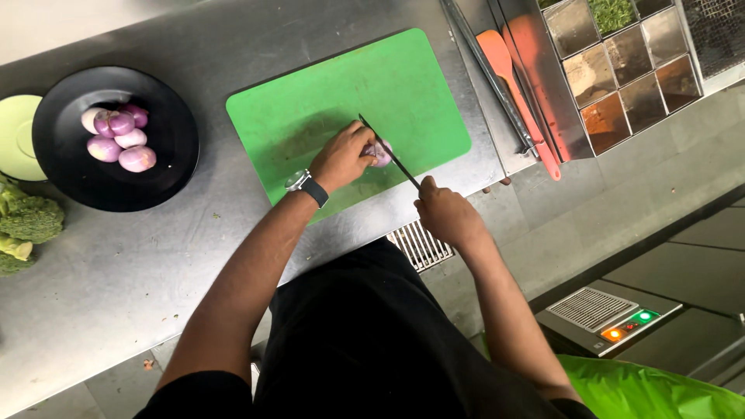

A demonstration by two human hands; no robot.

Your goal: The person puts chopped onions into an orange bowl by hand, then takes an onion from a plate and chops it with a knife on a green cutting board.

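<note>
A green cutting board (310, 101) lies on the steel counter. My left hand (341, 155), with a wristwatch on the wrist, presses a peeled purple onion (381, 152) down on the board. My right hand (446, 213) grips the handle of a knife (388, 151) whose thin dark blade lies across the onion. A black plate (167, 109) to the left holds several more peeled purple onions (116, 138).
Broccoli (27, 221) and a pale green dish (15, 136) sit at the left edge. A steel rack of spice containers (621, 70) and an orange spatula (516, 89) stand to the right. A floor drain grate (419, 244) shows below the counter edge.
</note>
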